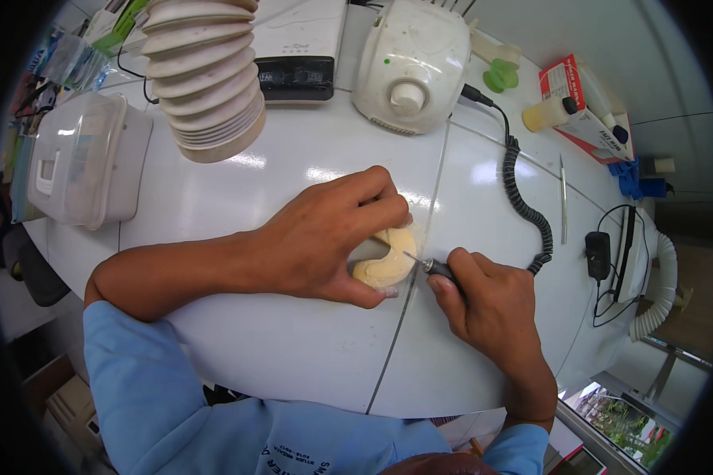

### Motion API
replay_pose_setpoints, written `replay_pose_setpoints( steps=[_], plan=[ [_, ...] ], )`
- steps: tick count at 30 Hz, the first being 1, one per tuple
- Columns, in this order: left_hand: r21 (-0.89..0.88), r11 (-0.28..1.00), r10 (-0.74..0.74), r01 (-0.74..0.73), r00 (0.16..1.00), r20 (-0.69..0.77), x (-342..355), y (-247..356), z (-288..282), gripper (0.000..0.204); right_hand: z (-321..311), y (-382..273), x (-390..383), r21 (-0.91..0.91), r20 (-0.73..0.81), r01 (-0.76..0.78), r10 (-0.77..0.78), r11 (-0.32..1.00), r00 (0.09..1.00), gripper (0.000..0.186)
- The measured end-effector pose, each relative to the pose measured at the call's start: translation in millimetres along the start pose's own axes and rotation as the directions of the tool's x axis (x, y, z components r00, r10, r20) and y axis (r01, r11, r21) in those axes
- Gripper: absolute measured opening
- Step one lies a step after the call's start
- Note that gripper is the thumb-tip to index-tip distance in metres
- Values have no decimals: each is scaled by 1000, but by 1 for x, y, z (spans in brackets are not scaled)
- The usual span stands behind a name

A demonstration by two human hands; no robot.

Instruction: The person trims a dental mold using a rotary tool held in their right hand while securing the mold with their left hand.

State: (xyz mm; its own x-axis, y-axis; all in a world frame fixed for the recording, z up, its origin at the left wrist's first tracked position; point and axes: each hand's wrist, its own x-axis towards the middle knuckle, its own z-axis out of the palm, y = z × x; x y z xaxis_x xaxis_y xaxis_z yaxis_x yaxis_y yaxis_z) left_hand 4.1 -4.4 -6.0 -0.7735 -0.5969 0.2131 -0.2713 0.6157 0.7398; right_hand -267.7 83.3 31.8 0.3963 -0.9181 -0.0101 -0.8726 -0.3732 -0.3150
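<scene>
A cream-yellow, horseshoe-shaped dental cast (389,267) lies on the white tiled tabletop in front of me. My left hand (333,235) grips it from the left, fingers at its far end and thumb at its near end. In my right hand (487,305) is a dark rotary handpiece (438,269), held like a pen. Its thin metal bur points left and reaches the cast's right side; whether it touches the surface, I cannot tell. A black coiled cord (527,194) runs from the white control unit (410,67) toward my right hand.
A ribbed suction hose (203,79) hangs at the back left, beside a white box with a dark panel (295,77). Further left stands a lidded plastic case (87,162). On the right are a slim metal tool (563,198), a yellowish bottle (548,114) and a red-white carton (586,107).
</scene>
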Motion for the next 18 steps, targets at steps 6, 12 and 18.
replay_pose_setpoints(
  steps=[6, 12, 18],
  plan=[
    [-17, 1000, -4, 4, 1000, 5, 0, 0, 0, 73, -2, 4, 0, 17, 10, 51, -51, 999, 999, 32],
    [-2, 1000, 4, -4, 1000, -1, -1, 0, 0, 73, -1, 2, 1, 18, 4, 17, -17, 1000, 1000, 31],
    [-9, 1000, 2, -2, 1000, 8, 0, 1, -1, 72, -3, 2, 1, 10, 35, -7, 7, 1000, 999, 32]
  ],
)
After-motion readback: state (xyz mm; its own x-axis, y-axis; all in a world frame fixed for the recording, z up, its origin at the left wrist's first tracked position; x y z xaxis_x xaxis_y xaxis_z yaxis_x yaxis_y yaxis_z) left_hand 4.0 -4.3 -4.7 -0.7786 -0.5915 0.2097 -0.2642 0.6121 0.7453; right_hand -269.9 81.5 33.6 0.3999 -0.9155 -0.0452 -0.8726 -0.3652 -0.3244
